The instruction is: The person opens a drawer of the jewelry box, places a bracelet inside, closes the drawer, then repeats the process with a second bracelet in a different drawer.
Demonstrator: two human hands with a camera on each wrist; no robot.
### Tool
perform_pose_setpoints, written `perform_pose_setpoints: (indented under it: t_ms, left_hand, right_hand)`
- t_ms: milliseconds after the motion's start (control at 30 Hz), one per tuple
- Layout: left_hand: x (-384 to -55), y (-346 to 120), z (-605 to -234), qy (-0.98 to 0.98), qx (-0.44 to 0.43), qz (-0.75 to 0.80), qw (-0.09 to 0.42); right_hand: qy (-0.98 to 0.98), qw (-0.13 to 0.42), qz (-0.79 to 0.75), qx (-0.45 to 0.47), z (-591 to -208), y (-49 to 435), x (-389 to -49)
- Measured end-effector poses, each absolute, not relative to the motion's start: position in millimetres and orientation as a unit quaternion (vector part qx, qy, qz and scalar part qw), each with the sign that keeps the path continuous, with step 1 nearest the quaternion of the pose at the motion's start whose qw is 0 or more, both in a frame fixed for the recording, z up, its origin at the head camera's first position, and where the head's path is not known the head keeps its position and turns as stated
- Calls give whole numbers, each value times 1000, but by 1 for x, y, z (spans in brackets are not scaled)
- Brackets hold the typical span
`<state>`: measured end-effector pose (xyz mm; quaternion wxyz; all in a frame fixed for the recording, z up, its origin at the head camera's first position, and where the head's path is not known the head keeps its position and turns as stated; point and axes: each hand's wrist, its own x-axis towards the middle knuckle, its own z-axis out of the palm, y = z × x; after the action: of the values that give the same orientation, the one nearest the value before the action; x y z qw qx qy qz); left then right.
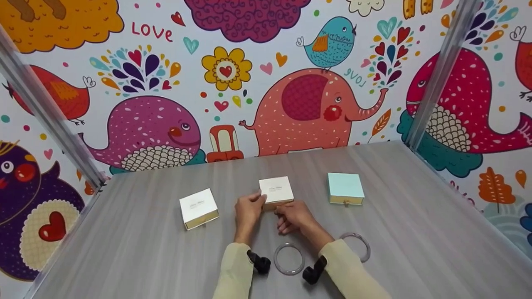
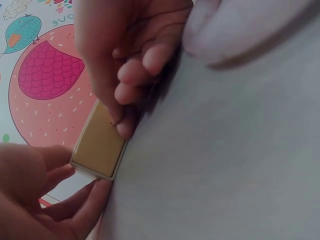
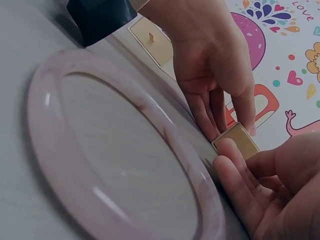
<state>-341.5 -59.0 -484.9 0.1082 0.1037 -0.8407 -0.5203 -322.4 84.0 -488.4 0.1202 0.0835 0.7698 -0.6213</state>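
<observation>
A white drawer box (image 1: 276, 189) with a gold front (image 2: 100, 142) sits mid-table, small print on its lid. My left hand (image 1: 248, 209) grips its left side, thumb near the top edge and fingers along the side. At the middle of the gold front, my right hand (image 1: 296, 216) pinches with thumb and index finger where a pull tab would sit; the fingertips hide most of that spot. The other right fingers are loosely curled. A glassy, pale pinkish bangle (image 1: 289, 273) lies flat between my forearms. Another bangle (image 1: 368, 247) lies beside my right forearm, partly hidden by the sleeve.
To the left stands another white box (image 1: 198, 204) with a gold front, turned at an angle. A mint-green box (image 1: 346, 185) with a small tab stands to the right. The grey wood-look table (image 1: 137, 249) meets cartoon-printed wall panels (image 1: 232, 112) at the back and sides.
</observation>
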Motion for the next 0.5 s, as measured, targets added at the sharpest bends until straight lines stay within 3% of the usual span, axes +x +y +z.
perform_pose_setpoints:
  t_ms: [500]
  left_hand:
    - [-339, -58, -484, -847, 86, -512, 118]
  right_hand:
    - [768, 128, -621, 90, -487, 85, -320]
